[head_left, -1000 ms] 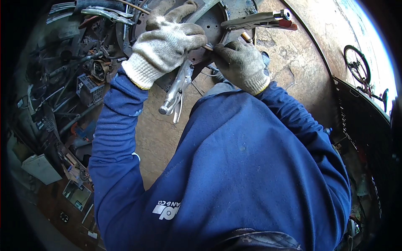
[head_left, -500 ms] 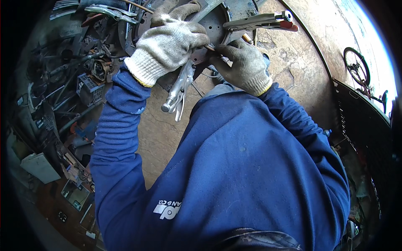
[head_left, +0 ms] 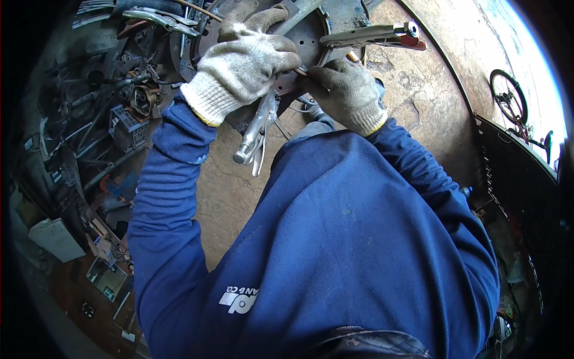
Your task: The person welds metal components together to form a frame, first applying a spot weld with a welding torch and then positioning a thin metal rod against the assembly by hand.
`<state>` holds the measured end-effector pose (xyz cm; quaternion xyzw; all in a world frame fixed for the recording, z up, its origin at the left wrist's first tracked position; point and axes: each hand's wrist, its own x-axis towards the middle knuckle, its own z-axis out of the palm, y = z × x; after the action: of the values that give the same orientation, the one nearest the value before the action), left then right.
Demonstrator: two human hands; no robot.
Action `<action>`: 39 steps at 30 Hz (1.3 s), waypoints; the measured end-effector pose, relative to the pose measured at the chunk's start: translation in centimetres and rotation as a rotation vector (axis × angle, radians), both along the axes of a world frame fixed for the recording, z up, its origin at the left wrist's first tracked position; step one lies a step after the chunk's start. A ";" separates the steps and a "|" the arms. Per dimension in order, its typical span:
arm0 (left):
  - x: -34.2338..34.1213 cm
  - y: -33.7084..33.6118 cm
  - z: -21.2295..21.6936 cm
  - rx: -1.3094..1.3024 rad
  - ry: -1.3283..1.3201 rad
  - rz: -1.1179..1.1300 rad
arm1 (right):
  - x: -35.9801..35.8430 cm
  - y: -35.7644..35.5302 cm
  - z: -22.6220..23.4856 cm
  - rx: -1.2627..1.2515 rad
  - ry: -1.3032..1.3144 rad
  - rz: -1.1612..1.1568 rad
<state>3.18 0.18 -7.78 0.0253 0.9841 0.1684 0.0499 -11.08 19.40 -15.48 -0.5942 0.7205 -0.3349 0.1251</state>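
Both my hands wear pale knit work gloves over a round dark metal piece with drilled holes (head_left: 308, 43). My left hand (head_left: 248, 69) lies across it, thumb and fingers closed on a thin brownish rod (head_left: 301, 71). Close by on the right, my right hand (head_left: 350, 93) pinches the same rod, its fingertips partly hidden. Locking pliers (head_left: 258, 134) clamp the piece's near edge and hang toward me. A second pair of locking pliers (head_left: 371, 37) grips the right side. A short copper-coloured end (head_left: 353, 56) shows above my right hand.
More locking pliers (head_left: 158, 19) lie at the upper left beside a thin brown rod (head_left: 200, 9). Scrap metal and a grey crate (head_left: 128, 124) crowd the left. A bicycle (head_left: 510, 99) stands far right, near a dark panel (head_left: 520, 173). Stained concrete floor (head_left: 412, 90) surrounds the work.
My left hand and the near pliers have shifted slightly right. My right hand has barely moved, and both hands keep their grip on the rod.
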 end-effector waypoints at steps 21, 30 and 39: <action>-0.3 -0.1 0.0 0.009 0.041 0.000 | -15.8 2.4 -1.0 -0.255 -0.647 -0.630; 0.0 0.9 0.6 0.000 0.009 0.055 | -16.7 -13.4 2.9 0.042 -0.341 -0.019; -0.5 0.2 1.7 -0.093 0.067 0.018 | -16.4 -22.3 4.8 0.101 0.592 0.525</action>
<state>2.68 0.36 -6.12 0.0199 0.9922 0.1220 0.0164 -27.44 -2.93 -10.69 -0.8221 0.5645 -0.0700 0.0226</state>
